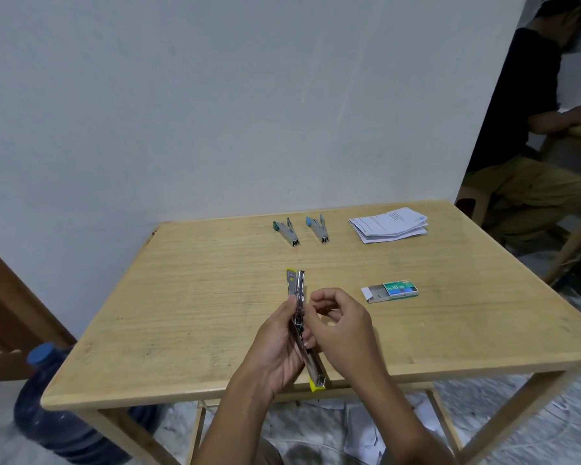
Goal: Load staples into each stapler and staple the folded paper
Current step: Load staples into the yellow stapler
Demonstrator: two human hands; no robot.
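Left hand (275, 344) fingers wrapped round opened yellow-tipped metal stapler (301, 317) over worktop (182, 297) near edge; right hand (339, 323) fingers pinched at its middle, contents unclear.

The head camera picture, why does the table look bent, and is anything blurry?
Head view: the wide lens bows the wooden table edges outward; light is soft and dim, no glare. The yellow stapler and both hands are slightly blurred; small print on the staple box is too soft to read.

Three staplers, one yellow (297, 298), one green (286, 232), one blue (317, 228); one staple box (391, 290); one folded paper stack (389, 225)
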